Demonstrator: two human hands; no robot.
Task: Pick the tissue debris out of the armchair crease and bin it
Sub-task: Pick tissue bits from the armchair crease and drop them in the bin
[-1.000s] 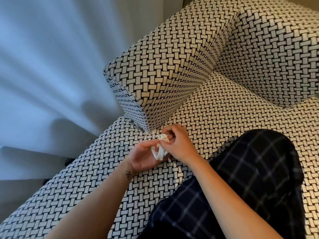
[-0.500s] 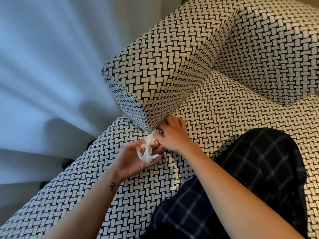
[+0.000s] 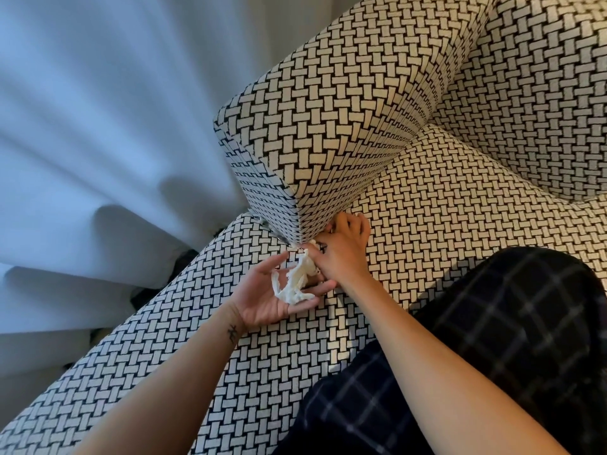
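Left hand (image 3: 262, 298) palm-up, fingers spread, cradling tissue debris (image 3: 295, 280); right hand (image 3: 341, 254) fingers curled into armchair crease (image 3: 328, 229).

Soft, cool daylight glows through the pale blue-white pleated curtain (image 3: 98, 142) at frame left; wide-angle bending warps edges, sharp centre, gentle shadows.

I see the armchair (image 3: 443, 224) covered in a black-and-cream basket-weave pattern. At lower right of the frame, dark navy trousers (image 3: 492, 339) carry a pale windowpane check; the shredded tissue (image 3: 295, 280) is white, and the curtain (image 3: 98, 126) at left is pale grey-blue.
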